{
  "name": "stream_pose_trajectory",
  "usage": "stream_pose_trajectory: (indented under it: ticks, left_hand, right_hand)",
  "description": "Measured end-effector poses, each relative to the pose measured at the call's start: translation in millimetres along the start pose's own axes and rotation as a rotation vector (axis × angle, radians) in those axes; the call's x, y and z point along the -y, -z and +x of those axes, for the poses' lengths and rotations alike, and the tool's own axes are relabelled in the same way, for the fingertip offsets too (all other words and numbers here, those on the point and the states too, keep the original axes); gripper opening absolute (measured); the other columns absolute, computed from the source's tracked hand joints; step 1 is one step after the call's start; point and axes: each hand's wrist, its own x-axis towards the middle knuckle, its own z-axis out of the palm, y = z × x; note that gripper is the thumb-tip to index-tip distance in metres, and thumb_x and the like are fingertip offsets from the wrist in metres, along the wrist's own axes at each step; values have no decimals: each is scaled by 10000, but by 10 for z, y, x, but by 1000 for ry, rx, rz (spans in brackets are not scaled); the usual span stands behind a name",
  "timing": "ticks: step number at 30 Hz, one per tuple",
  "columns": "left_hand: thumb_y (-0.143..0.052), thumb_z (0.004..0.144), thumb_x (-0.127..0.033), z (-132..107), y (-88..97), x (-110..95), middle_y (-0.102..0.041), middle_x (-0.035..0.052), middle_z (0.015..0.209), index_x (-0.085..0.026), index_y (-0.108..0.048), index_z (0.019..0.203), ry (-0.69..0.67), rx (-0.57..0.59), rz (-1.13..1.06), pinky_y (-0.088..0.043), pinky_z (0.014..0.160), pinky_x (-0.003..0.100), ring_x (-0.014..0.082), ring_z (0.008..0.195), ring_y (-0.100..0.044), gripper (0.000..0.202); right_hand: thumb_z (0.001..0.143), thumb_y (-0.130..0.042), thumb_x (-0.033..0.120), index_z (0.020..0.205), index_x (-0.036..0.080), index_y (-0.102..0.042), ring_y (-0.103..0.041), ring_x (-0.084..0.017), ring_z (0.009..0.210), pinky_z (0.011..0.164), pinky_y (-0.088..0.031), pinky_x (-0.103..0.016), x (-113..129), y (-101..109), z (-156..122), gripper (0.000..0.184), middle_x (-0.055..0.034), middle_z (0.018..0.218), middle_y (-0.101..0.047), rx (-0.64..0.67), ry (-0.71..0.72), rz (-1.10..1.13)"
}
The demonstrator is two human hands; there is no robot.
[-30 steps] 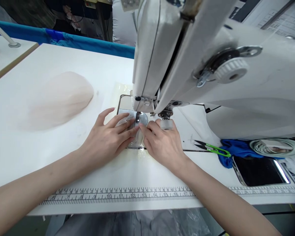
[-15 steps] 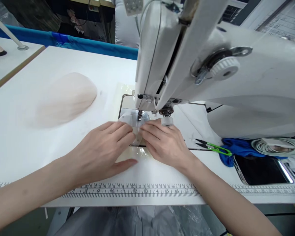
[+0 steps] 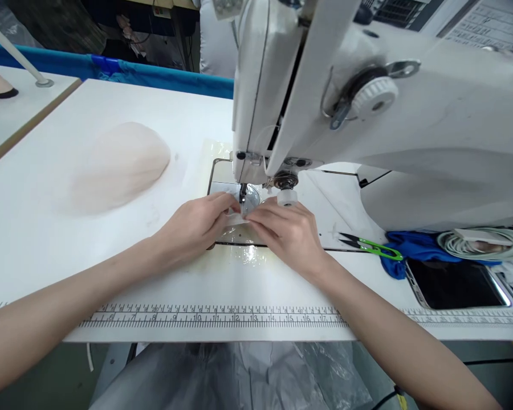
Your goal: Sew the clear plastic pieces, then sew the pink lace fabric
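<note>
A small piece of thin white fabric (image 3: 236, 219) lies between my two hands, just in front of the presser foot (image 3: 243, 193) of a white sewing machine (image 3: 325, 114). My left hand (image 3: 200, 225) pinches its left end, thumb and fingers together. On the other side, my right hand (image 3: 284, 225) grips its right end with bent fingertips, close to the needle plate (image 3: 252, 198). Part of the fabric is hidden under the fingers. The machine's head hangs directly above my right fingers.
A sheer beige fabric piece (image 3: 123, 165) lies on the table at left. Green-handled thread snips (image 3: 374, 248), a blue cloth (image 3: 419, 247), a coil of pale cord (image 3: 487, 245) and a phone (image 3: 457, 285) lie at right. A printed ruler (image 3: 218, 316) runs along the front edge.
My left hand has drawn its thumb in and closed on the fabric. The white fabric now sits as a narrow strip between my fingertips. The view has shifted slightly.
</note>
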Motion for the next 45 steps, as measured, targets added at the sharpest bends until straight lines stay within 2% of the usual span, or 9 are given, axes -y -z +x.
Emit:
stream_pose_trajectory:
  ticks: [4, 11, 15, 19, 23, 28, 36, 40, 45]
  left_hand:
    - [-445, 950, -396, 70, 40, 47, -590, 33, 866, -191, -681, 1017, -54, 66, 16, -451, 598, 273, 143, 680, -569, 320]
    - [-461, 968, -364, 72, 66, 149, -529, 24, 782, -182, -700, 713, -150, 74, -9, -412, 529, 262, 90, 559, -488, 394]
    - [-467, 977, -319, -28, 30, 130, -602, 42, 882, -219, -736, 952, -330, -23, 283, -383, 509, 275, 103, 573, -490, 288]
    - [-490, 959, -255, -116, -1, 80, -691, 81, 1094, -203, -688, 1103, -517, -105, 555, -457, 658, 358, 228, 881, -622, 250]
    - [-481, 971, -210, -171, 0, 54, -660, 54, 1263, -210, -630, 1183, -487, -98, 628, -444, 832, 412, 248, 1197, -573, 259]
    - [-443, 991, -193, -193, 14, 33, -626, 60, 1315, -214, -579, 1250, -409, 2, 587, -404, 965, 475, 255, 1346, -463, 294]
    - [-412, 1009, -214, -94, -11, 111, -647, 56, 1285, -254, -563, 1287, -382, -47, 544, -372, 999, 480, 225, 1335, -477, 319]
    - [-435, 1004, -234, -27, -23, 177, -679, 50, 1232, -253, -575, 1276, -427, -125, 585, -375, 983, 475, 221, 1254, -556, 306]
    - [-442, 987, -169, -90, -25, 152, -677, 32, 1238, -227, -590, 1242, -444, -151, 616, -352, 1006, 464, 216, 1248, -558, 300]
  right_hand:
    - [993, -483, 301, 909, 209, -727, -630, -139, 745, 739, -451, -275, -29, -26, 14, 274, 0, 745, -716, -50, -98, 39]
    - [960, -545, 249, 893, 179, -731, -630, -120, 707, 726, -446, -258, -46, -19, 6, 210, 14, 729, -718, -58, -70, 78]
    - [927, -570, 199, 811, 206, -718, -652, -145, 845, 775, -441, -285, 3, 31, -16, 189, 34, 892, -756, 7, 35, -13]
    - [914, -569, 161, 770, 223, -712, -657, -154, 900, 801, -445, -316, 49, 49, -32, 213, 40, 958, -762, 50, 90, -122]
    - [916, -571, 154, 795, 219, -714, -675, -143, 876, 855, -458, -319, 60, 46, -34, 199, 53, 935, -767, 31, 116, -145]
    - [914, -569, 145, 830, 225, -720, -680, -139, 906, 894, -470, -325, 61, 44, -35, 191, 49, 949, -766, 41, 105, -139]
    - [923, -559, 136, 851, 199, -722, -679, -141, 859, 915, -483, -331, 5, -7, -5, 190, 13, 921, -766, 32, 95, -160]
    - [923, -560, 133, 887, 200, -730, -673, -161, 881, 881, -496, -340, -38, -35, 16, 186, -14, 879, -763, 58, 66, -172]
    - [939, -566, 197, 966, 202, -732, -663, -172, 912, 898, -485, -369, -18, -27, -15, 168, -10, 1016, -759, 70, 127, -230]
